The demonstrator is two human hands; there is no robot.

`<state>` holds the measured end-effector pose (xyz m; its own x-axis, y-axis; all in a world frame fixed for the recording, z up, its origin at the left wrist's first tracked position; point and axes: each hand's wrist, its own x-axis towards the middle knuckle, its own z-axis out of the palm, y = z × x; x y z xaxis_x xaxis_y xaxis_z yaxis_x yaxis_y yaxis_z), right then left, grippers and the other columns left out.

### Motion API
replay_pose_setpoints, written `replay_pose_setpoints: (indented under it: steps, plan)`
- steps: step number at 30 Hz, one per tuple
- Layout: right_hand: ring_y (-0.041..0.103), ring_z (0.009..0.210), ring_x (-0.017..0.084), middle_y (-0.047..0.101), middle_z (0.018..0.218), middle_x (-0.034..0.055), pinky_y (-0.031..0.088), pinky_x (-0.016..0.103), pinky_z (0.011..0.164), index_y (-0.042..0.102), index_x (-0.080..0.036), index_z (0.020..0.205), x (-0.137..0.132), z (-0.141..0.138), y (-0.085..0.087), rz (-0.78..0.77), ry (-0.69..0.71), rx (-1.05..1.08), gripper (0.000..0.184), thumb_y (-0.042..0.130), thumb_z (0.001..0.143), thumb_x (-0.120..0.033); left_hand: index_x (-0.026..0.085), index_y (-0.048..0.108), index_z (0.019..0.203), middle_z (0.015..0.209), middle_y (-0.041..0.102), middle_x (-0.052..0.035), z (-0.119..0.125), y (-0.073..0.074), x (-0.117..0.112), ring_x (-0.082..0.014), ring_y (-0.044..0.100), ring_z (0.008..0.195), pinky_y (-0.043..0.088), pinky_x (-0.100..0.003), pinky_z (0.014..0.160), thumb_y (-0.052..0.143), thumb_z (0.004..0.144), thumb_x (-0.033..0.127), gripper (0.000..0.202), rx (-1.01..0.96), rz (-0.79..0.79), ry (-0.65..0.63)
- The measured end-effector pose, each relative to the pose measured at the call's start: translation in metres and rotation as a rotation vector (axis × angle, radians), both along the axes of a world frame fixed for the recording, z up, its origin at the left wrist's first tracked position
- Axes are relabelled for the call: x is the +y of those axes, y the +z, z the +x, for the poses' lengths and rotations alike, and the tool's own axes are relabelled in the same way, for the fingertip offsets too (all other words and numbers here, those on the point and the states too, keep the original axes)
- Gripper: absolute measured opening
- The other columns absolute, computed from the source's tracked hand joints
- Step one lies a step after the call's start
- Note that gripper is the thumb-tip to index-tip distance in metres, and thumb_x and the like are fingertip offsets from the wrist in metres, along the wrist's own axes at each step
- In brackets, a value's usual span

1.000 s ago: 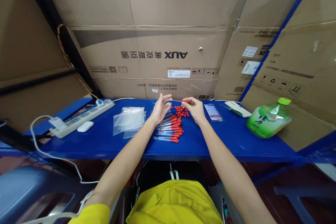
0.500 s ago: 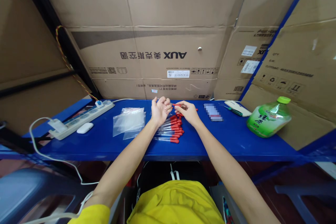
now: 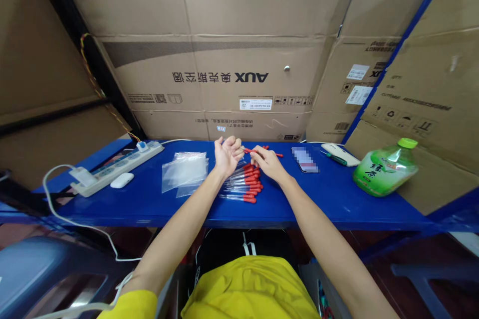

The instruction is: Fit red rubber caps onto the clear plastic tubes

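Head camera view, looking forward and down over a blue shelf-like table point(image 3: 337, 199) walled in by stacked cardboard boxes point(image 3: 220, 79). Two bare forearms reach out from a yellow shirt point(image 3: 247, 289). At the middle of the table the left hand point(image 3: 226, 154) is raised slightly, palm toward the camera, fingers curled closed around the end of a thin clear tube point(image 3: 239, 148). The right hand point(image 3: 266, 160) sits just beside it, fingers pinched together on the tube's red-capped end; exactly how the tube is gripped is too small to make out. Directly below both hands lies a row of clear tubes with red caps point(image 3: 243, 187), side by side on the table, with a few loose red caps point(image 3: 271, 151) just beyond the right hand. Left of the hands lie clear plastic bags point(image 3: 183, 172), then a white mouse point(image 3: 121, 180) and a white power strip point(image 3: 116, 167) near the left end. Right of the hands lie a phone point(image 3: 305, 159), a white case point(image 3: 340, 154), and a green bottle point(image 3: 385, 169) on its side.
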<state>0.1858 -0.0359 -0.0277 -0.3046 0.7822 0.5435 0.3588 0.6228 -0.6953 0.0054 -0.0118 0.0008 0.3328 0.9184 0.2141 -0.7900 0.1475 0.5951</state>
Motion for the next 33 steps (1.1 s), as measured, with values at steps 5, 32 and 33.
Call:
replay_pose_setpoints:
  steps: [5,32,33]
  plan:
    - [0.056,0.058,0.014,0.065,0.068,-0.0005,0.04,0.027,0.061,0.056,-0.023,0.079,0.0007,-0.001,-0.0016,0.049,-0.025,-0.051,0.042,0.043,0.104,-0.054,0.021,0.028,0.071,0.064,0.027,0.0036,-0.0003,-0.0013,-0.0005,-0.0098,0.026,0.047,0.026,-0.023,0.044,0.034,0.101,0.048,0.04,-0.086,-0.027,-0.071]
    - [0.058,0.059,0.015,0.067,0.074,-0.0004,0.045,0.028,0.061,0.061,-0.023,0.096,-0.0013,-0.0066,0.0005,-0.012,-0.028,0.091,0.03,0.053,0.098,-0.051,0.02,0.037,0.074,0.07,0.039,0.0002,0.0023,-0.0025,-0.0003,-0.0093,0.03,0.048,0.03,-0.022,0.045,0.033,0.1,0.049,0.04,0.033,0.021,-0.066]
    - [0.06,0.06,0.016,0.069,0.076,0.0001,0.047,0.028,0.061,0.062,-0.023,0.098,0.0002,-0.0067,-0.0005,-0.02,-0.033,0.115,0.029,0.056,0.097,-0.051,0.02,0.039,0.074,0.071,0.042,-0.0005,0.0021,-0.0026,0.0002,-0.0094,0.031,0.048,0.03,-0.023,0.045,0.032,0.1,0.049,0.04,0.031,0.012,-0.06]
